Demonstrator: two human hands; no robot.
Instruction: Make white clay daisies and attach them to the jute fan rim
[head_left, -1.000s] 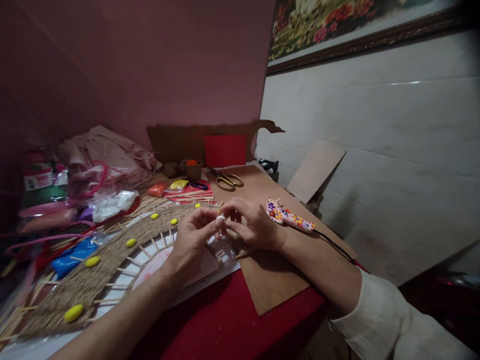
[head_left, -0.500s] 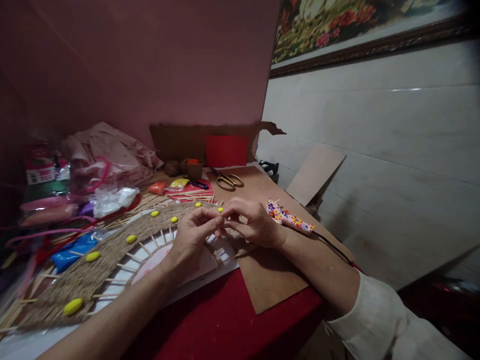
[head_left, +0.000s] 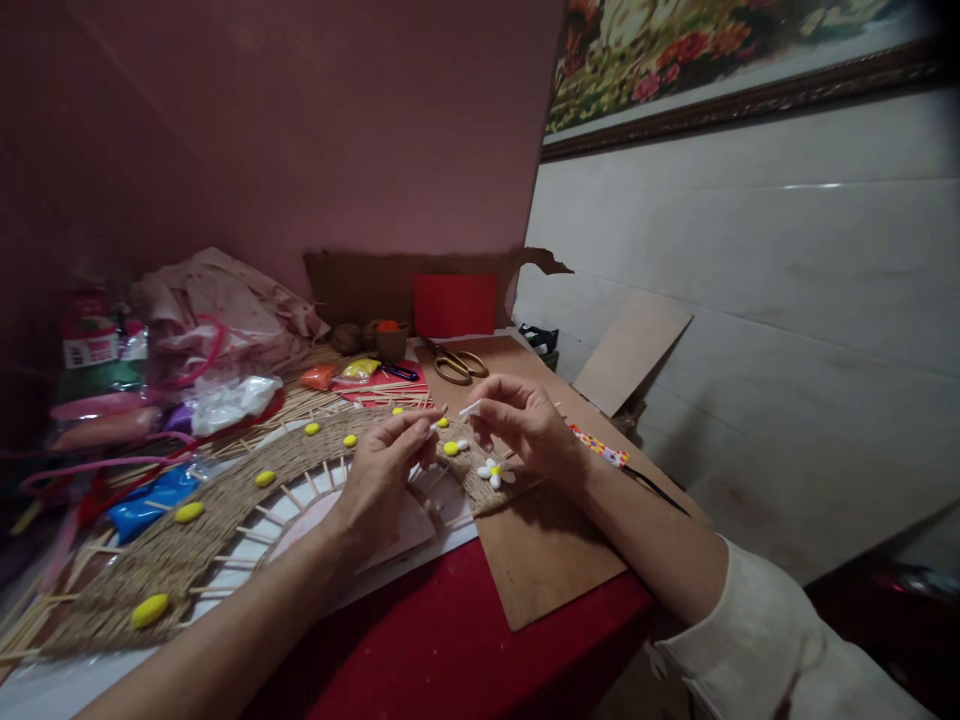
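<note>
My right hand [head_left: 525, 425] pinches a small piece of white clay [head_left: 469, 409] between thumb and forefinger. A tiny bit of white clay [head_left: 433, 428] shows at the closed fingertips of my left hand [head_left: 390, 465]. Both hands hover over a fan-shaped panel [head_left: 225, 480] of woven twine on thin sticks. Yellow clay discs [head_left: 189, 512] dot the panel. At its right end sits a flower [head_left: 496, 472] with white petals and a yellow middle. Beside it, one yellow disc [head_left: 451, 449] has a single white petal [head_left: 463, 445] against it.
Gold-handled scissors [head_left: 459, 366] lie on the brown board [head_left: 555, 560] behind my hands. Packets of orange clay [head_left: 319, 377], yellow clay [head_left: 361, 369] and blue clay [head_left: 154, 500] are to the left. A floral-wrapped tool [head_left: 600, 446] with a black cord rests beyond my right wrist.
My hands have come apart, the right one moving slightly up and right. White clay now shows in the fingers of both, and the white flower and the single petal are uncovered.
</note>
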